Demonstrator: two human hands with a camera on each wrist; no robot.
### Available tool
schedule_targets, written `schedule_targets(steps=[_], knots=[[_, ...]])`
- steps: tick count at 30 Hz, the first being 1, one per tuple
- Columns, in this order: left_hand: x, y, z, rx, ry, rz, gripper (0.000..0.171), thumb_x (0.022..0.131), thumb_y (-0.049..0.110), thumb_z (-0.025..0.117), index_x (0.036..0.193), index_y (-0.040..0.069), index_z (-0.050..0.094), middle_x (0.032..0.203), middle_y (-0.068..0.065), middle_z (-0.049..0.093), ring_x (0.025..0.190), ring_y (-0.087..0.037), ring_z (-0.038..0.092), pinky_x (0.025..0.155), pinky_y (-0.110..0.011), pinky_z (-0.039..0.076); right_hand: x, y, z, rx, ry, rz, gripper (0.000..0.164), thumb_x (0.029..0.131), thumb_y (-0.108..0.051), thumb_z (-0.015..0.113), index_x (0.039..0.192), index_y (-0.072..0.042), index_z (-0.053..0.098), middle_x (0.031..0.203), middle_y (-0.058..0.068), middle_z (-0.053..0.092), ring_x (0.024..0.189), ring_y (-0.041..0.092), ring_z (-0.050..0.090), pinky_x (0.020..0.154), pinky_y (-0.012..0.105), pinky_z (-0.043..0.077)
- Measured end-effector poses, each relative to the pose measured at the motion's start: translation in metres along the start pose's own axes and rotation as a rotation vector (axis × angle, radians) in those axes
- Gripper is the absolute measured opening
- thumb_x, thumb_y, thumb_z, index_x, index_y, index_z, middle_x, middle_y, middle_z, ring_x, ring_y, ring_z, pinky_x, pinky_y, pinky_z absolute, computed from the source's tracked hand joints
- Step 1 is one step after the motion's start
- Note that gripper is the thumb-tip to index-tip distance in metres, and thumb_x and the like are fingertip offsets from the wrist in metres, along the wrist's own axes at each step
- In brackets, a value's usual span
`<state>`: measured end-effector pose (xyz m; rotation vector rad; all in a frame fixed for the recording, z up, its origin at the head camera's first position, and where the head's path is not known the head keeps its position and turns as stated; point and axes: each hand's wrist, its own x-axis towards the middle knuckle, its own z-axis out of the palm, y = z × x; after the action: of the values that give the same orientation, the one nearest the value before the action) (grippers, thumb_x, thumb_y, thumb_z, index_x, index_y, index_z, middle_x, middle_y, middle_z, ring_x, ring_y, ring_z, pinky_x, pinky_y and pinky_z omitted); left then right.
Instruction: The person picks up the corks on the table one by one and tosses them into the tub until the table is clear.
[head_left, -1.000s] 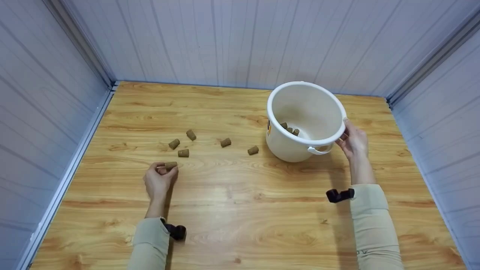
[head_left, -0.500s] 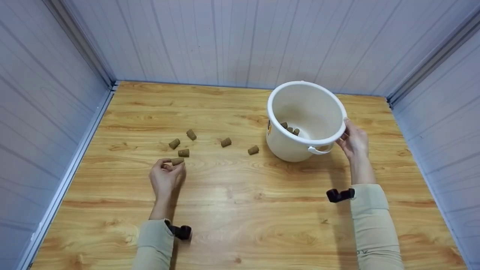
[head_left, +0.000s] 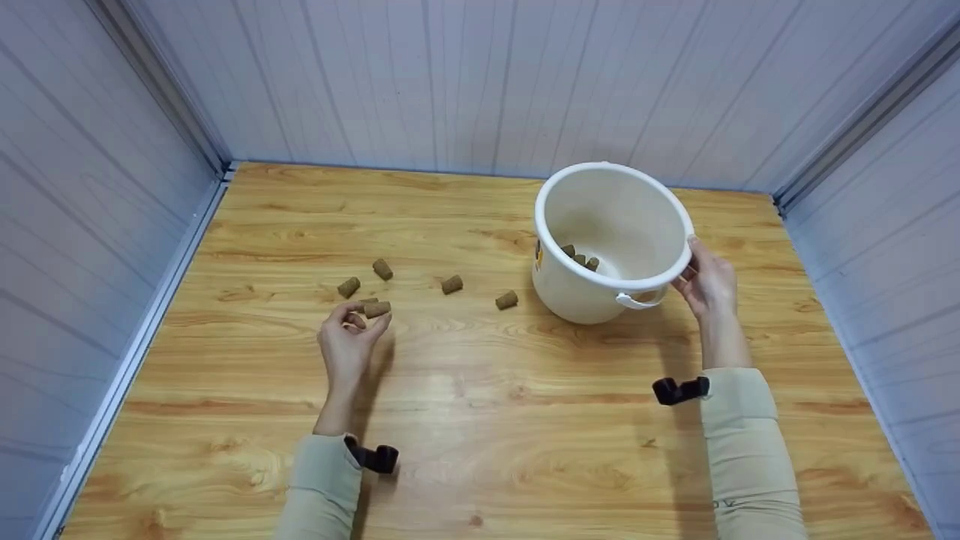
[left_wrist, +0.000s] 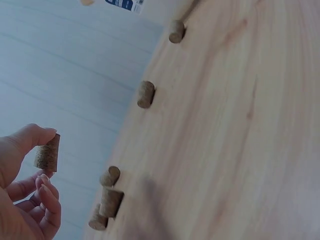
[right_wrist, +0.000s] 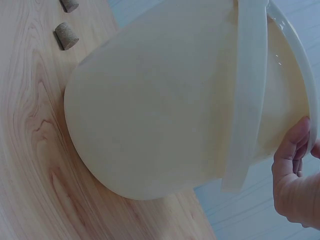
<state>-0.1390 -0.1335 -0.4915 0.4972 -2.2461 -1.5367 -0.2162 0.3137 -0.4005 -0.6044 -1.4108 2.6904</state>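
Between thumb and fingertips my left hand [head_left: 347, 346] pinches a brown cork [left_wrist: 47, 154], raised off the table in the left wrist view. In the head view this cork partly covers another cork lying behind it. My right hand [head_left: 709, 281] grips the rim of a white bucket [head_left: 577, 300] on its right side, thumb on top and fingers under the edge. The bucket stands on the table, slightly tilted, with several corks [head_left: 580, 259] at its bottom. Its white handle [right_wrist: 245, 100] hangs down along the outside in the right wrist view.
Loose corks lie left of the bucket: one [head_left: 506, 300] close to it, one [head_left: 451, 284] mid-table, and a few near my left hand, among them a cork [head_left: 382, 269] farther back. Pale panel walls [head_left: 465, 82] enclose the wooden table [head_left: 487, 435] on three sides.
My left hand has moved right and away from me with the cork, now overlapping a cork on the table. My right hand and the bucket stay in place.
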Motion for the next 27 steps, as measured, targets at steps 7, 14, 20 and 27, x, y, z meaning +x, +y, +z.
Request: schedule_targets(steps=[7, 14, 20, 27], knots=[[0.0, 0.016, 0.011, -0.079, -0.021, 0.022, 0.029, 0.065, 0.011, 0.078, 0.086, 0.0, 0.061, 0.065, -0.007, 0.048, 0.053, -0.009, 0.042, 0.051, -0.017, 0.036, 0.0, 0.0, 0.0, -0.007, 0.014, -0.01, 0.016, 0.083, -0.012, 0.062, 0.09, 0.003, 0.06, 0.074, 0.011, 0.062, 0.066, 0.019, 0.062, 0.058, 0.031, 0.051], [-0.003, 0.03, 0.022, -0.126, -0.046, 0.062, 0.028, 0.065, 0.009, 0.078, 0.086, 0.0, 0.062, 0.065, -0.011, 0.049, 0.054, -0.01, 0.043, 0.052, -0.017, 0.037, 0.0, 0.001, 0.001, -0.019, 0.033, -0.004, 0.018, 0.082, -0.013, 0.063, 0.09, 0.002, 0.06, 0.075, 0.011, 0.062, 0.067, 0.019, 0.061, 0.059, 0.031, 0.051], [-0.002, 0.039, 0.034, -0.151, -0.067, 0.07, 0.029, 0.065, 0.01, 0.078, 0.087, 0.0, 0.061, 0.063, -0.009, 0.049, 0.051, -0.007, 0.044, 0.056, -0.017, 0.038, 0.0, 0.0, 0.002, -0.033, 0.039, -0.002, 0.018, 0.082, -0.014, 0.063, 0.091, 0.002, 0.06, 0.076, 0.011, 0.063, 0.067, 0.019, 0.061, 0.062, 0.032, 0.051], [-0.004, 0.049, 0.046, -0.211, -0.104, 0.095, 0.032, 0.064, 0.01, 0.078, 0.089, -0.001, 0.061, 0.064, -0.007, 0.048, 0.051, -0.008, 0.042, 0.05, -0.017, 0.037, 0.0, 0.0, 0.001, -0.028, 0.019, 0.0, 0.015, 0.083, -0.013, 0.062, 0.088, 0.001, 0.061, 0.075, 0.01, 0.063, 0.067, 0.019, 0.061, 0.061, 0.031, 0.051]])
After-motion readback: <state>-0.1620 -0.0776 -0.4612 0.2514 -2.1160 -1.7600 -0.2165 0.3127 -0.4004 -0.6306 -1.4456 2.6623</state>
